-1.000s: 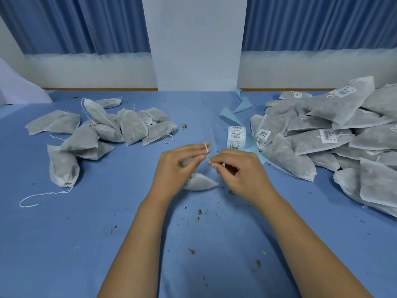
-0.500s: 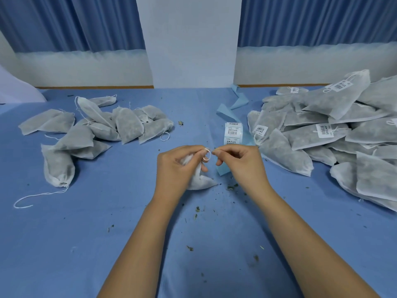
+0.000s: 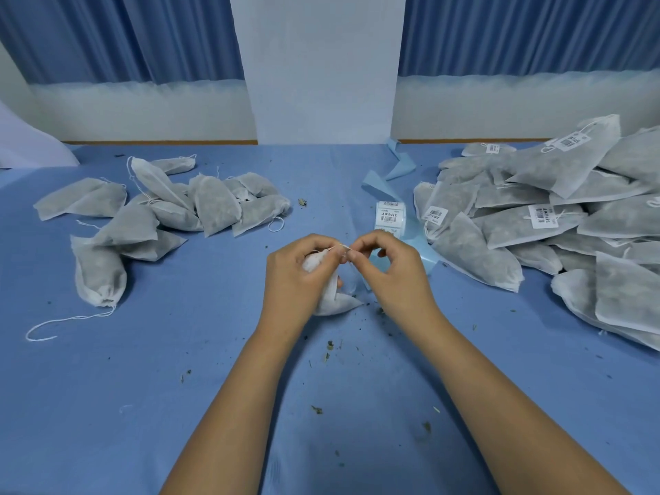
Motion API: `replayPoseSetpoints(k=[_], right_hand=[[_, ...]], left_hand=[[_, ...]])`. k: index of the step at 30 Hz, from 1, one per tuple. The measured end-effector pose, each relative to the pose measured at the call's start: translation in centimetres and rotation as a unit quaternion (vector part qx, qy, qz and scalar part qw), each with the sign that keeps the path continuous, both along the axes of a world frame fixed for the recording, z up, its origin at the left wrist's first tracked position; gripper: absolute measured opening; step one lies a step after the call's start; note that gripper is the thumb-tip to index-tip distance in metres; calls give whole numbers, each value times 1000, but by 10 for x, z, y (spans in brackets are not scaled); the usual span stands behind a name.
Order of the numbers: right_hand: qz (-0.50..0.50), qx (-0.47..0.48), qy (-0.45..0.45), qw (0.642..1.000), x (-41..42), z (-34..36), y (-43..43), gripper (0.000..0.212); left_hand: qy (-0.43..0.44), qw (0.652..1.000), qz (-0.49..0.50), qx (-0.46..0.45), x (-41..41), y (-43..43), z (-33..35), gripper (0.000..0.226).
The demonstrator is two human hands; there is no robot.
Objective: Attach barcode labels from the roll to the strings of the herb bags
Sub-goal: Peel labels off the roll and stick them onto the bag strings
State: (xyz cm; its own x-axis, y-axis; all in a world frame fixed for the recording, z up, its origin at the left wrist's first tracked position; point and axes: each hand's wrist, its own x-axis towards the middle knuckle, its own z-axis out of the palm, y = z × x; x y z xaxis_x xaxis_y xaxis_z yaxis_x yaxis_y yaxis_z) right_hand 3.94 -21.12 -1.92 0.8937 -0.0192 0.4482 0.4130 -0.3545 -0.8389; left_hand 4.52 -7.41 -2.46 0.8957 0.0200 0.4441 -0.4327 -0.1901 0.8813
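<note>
Herb bags with labels point(image 3: 535, 223) heap at the tabletop's point(image 3: 107, 405) right, unlabelled bags point(image 3: 171, 212) at left. Between them the left hand's point(image 3: 296, 276) grip holds one bag point(image 3: 335, 305), more upright than before; the label roll point(image 3: 390, 216) stands behind. The right hand point(image 3: 389, 273) pinches the bag's string point(image 3: 339, 247), earlier looped, now straight.

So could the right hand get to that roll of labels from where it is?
Probably yes. The label roll stands just beyond the right hand with nothing in the way. But it pinches the string of the herb bag the left hand holds, so it must let go first.
</note>
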Motion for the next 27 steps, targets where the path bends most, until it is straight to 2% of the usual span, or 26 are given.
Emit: replayPoseSetpoints(k=[8,11,15,27], right_hand=[[-32,-36,-32,998,-2,0,-2,3],[-61,-43,-88,993,-3,2,-1,10],[-77,-119,-178,974,-4,2,1,11],[-89,-172,-218,957,1,-3,-3,8]], left_hand=[[81,995,-35,-47,2,-2,2,34],[98,993,-17,-63,2,-1,2,33],[99,994,-23,-42,0,-2,0,17],[103,993,-39,-32,1,0,0,28]])
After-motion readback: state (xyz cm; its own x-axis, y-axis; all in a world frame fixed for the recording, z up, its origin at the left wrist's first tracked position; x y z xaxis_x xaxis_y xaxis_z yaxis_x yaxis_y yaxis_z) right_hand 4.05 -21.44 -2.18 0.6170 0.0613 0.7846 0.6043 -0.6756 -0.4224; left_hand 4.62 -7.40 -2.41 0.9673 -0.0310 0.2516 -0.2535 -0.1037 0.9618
